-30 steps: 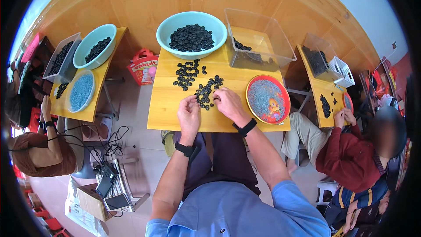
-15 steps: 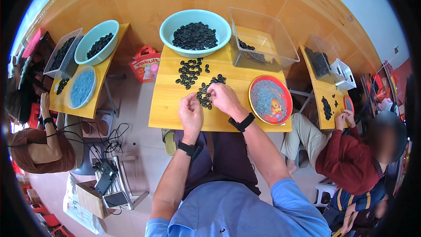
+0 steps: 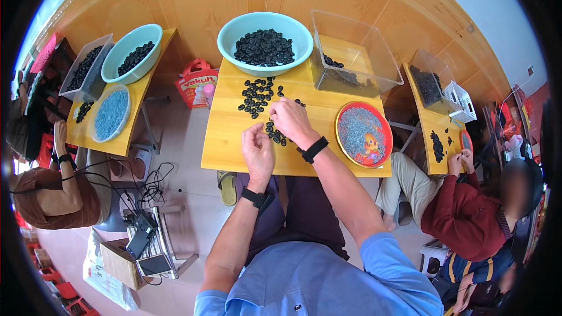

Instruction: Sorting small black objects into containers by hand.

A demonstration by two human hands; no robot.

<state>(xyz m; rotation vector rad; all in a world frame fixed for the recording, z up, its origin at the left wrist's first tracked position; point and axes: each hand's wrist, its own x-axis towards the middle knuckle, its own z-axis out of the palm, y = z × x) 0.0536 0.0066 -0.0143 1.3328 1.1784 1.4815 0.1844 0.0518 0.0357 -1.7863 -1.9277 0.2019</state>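
Note:
Small black oval pieces lie loose on the yellow table (image 3: 316, 158) before me, in a far cluster (image 3: 255, 96) and a nearer cluster (image 3: 276, 133). My left hand (image 3: 257, 152) is at the left of the nearer cluster, fingers curled and tips together; what they hold, if anything, is too small to make out. Over the pieces between the two clusters is my right hand (image 3: 291, 122), its fingers bent and pressed together. Its own back hides the fingertips and some pieces beneath.
A light-blue basin (image 3: 265, 17) of black pieces stands at the back, beside a clear plastic bin (image 3: 357, 79) with more. Right of my hands sits a red round tray (image 3: 387, 134) of thin grey-blue bits. Co-workers sit at a left table (image 3: 120, 140) and a right table (image 3: 436, 158).
My right hand has moved away from me and slightly left, from the nearer cluster toward the far one. My left hand stays nearly where it was, fingers still curled.

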